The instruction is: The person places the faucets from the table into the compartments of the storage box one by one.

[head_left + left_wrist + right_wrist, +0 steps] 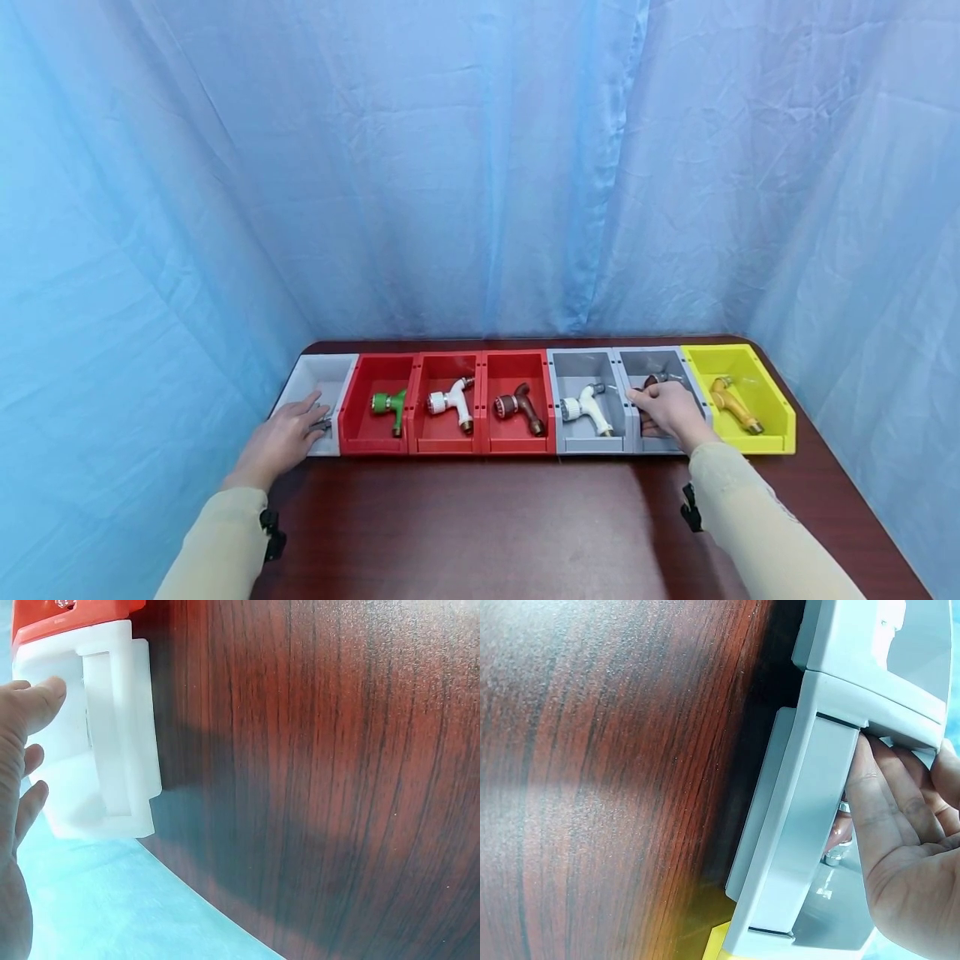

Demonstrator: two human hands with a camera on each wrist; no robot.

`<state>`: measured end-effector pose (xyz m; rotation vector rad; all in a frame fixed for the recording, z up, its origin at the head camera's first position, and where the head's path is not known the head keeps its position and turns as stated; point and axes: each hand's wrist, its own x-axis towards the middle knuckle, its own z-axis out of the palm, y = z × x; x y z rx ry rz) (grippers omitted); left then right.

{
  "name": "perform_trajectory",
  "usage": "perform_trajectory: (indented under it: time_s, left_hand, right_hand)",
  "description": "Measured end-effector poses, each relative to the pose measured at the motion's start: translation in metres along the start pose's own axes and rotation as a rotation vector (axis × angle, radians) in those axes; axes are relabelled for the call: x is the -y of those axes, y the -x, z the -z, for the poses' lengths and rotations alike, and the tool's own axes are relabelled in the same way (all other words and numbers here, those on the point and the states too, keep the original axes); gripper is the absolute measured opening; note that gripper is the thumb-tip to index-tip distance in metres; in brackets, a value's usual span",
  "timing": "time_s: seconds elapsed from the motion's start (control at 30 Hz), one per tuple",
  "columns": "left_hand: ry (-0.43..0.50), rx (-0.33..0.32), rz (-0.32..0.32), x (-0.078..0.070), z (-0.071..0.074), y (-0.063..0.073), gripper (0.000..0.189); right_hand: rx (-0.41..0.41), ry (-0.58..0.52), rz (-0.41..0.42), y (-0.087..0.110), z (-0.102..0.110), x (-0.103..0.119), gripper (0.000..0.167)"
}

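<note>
At the far left, my left hand [281, 437] reaches over the white bin [109, 735], fingers spread and loosely bent. A small metal part [322, 421] shows beside its fingertips, mostly hidden under the hand. My right hand [667, 408] reaches into the second grey bin [633, 358], next to the yellow one. In the right wrist view its nearly straight fingers [881, 795] lie inside, tips right at the side wall, with the thumb by the rim. A dark brown tap with metal ends [655, 380] lies in that bin, partly hidden by the hand.
Between the hands stand red bins with a green tap [390, 407], a white-and-brass tap [453, 402] and a brown tap [521, 407]. A grey bin holds a white tap [588, 408]. A yellow tap [735, 406] lies in the yellow bin [786, 429]. Blue curtains surround the table [480, 525].
</note>
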<state>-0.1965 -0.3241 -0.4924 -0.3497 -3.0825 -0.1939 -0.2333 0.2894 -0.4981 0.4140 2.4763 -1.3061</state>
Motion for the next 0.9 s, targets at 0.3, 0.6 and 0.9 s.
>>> perform_trajectory:
  time_s: [0.3,0.6,0.9]
  left_hand:
    - [0.007,0.011,0.064,-0.008,0.005,0.003,0.054]
    - [0.069,-0.009,0.104,-0.033,0.017,-0.012,0.062]
    - [0.066,-0.036,0.098,-0.055,0.025,-0.034,0.065]
  right_hand:
    - [0.0,-0.006,-0.014,0.002,-0.003,0.001,0.041]
    - [-0.025,0.045,0.028,0.006,-0.002,0.0,0.039]
    - [-0.169,0.365,0.264,0.006,0.015,-0.002,0.044]
